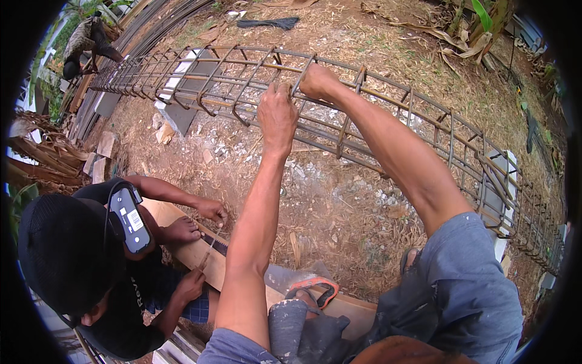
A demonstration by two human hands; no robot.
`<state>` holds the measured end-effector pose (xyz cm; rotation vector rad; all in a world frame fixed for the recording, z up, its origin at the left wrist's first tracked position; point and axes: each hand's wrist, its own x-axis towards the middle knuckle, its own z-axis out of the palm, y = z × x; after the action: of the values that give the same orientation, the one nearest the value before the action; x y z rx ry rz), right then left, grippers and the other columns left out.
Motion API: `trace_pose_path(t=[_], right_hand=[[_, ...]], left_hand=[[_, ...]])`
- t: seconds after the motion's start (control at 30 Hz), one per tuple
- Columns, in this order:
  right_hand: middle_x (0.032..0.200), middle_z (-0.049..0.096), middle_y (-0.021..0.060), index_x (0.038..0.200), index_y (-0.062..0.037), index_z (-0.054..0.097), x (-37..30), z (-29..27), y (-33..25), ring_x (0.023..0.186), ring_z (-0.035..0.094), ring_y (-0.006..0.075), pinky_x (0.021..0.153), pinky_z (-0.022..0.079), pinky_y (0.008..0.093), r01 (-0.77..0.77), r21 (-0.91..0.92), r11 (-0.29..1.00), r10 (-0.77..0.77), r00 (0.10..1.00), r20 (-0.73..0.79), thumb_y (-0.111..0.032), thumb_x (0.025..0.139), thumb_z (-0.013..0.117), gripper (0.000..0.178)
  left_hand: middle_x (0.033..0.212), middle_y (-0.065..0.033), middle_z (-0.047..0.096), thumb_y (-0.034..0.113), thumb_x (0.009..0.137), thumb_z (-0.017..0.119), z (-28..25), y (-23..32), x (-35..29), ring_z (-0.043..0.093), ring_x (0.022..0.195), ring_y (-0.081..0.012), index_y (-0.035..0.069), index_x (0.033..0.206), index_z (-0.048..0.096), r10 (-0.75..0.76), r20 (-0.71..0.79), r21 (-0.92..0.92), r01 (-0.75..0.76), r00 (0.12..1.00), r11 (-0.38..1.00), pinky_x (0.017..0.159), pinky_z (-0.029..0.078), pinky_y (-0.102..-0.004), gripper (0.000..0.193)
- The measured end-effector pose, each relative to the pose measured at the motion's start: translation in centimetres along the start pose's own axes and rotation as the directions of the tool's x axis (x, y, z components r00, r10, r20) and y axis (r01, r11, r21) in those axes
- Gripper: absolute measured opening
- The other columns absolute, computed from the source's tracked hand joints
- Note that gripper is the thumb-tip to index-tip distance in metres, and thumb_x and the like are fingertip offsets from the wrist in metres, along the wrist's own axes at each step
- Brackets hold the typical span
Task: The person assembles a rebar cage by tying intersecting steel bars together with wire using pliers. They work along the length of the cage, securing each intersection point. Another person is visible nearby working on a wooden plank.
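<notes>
A long cage of steel reinforcing bars [344,128], made of lengthwise rods with square stirrups around them, runs across the view. My left hand [277,118] is closed at its near side, with the fingers curled at a stirrup near the upper rods. Just right of it and slightly farther off, my right hand [319,84] makes a fist around the top part of a stirrup. The two hands are close together but apart. My fingers partly hide the bars they grip.
At lower left a co-worker in a black cap [70,249] works with a thin tool at a saw blade [216,243] on a plank [167,213]. An orange saw handle [330,290] lies by my legs. Pale blocks [177,115] support the cage. Another person [85,45] bends at the far left.
</notes>
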<state>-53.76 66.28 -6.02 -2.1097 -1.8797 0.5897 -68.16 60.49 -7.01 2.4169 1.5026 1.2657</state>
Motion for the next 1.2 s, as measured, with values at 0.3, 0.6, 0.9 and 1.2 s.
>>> trace_pose_path(t=[0.3,0.6,0.9,1.2], right_hand=[[0.106,0.068,0.0228,0.097,0.0039,0.069,-0.8,1.1,0.1,0.101,0.067,0.0347,0.085,0.053,0.0415,-0.192,0.34,0.921,0.209,0.978,-0.014,-0.023,0.081,0.064,0.032],[0.083,0.071,0.011,0.079,-0.0095,0.074,-1.6,2.8,1.4,0.078,0.066,0.0249,0.073,0.051,0.0373,0.023,0.516,0.856,0.019,0.997,-0.076,-0.025,0.073,0.07,0.018],[0.092,0.07,0.0231,0.085,0.0007,0.071,-0.5,2.5,0.7,0.09,0.069,0.0358,0.079,0.054,0.0433,-0.141,0.403,0.904,0.172,0.984,-0.04,-0.021,0.075,0.065,0.025],[0.085,0.07,0.021,0.084,-0.0059,0.073,-1.8,2.5,0.8,0.084,0.068,0.036,0.079,0.054,0.043,-0.022,0.389,0.921,0.058,0.995,-0.08,-0.016,0.071,0.057,0.024]], left_hand=[[0.083,-0.0147,0.07,0.002,0.085,0.061,1.7,-1.1,3.0,0.069,0.071,-0.025,0.002,0.097,0.071,-0.216,-0.019,-0.4,0.191,0.976,0.896,0.065,0.054,-0.0363,0.016],[0.077,-0.0139,0.068,-0.004,0.085,0.061,5.8,-4.5,7.4,0.067,0.061,-0.0159,-0.007,0.093,0.065,-0.55,0.197,-0.675,0.52,0.811,0.524,0.049,0.053,-0.0234,0.01],[0.075,-0.0046,0.065,-0.005,0.088,0.057,2.8,-2.0,2.5,0.061,0.065,-0.0102,-0.001,0.089,0.065,-0.337,-0.041,-0.742,0.197,0.941,0.641,0.058,0.05,-0.0234,0.009],[0.074,-0.0066,0.065,-0.006,0.088,0.058,4.8,-2.4,5.0,0.062,0.061,-0.0112,-0.002,0.091,0.064,-0.507,0.002,-0.802,0.304,0.862,0.514,0.053,0.05,-0.0228,0.008]])
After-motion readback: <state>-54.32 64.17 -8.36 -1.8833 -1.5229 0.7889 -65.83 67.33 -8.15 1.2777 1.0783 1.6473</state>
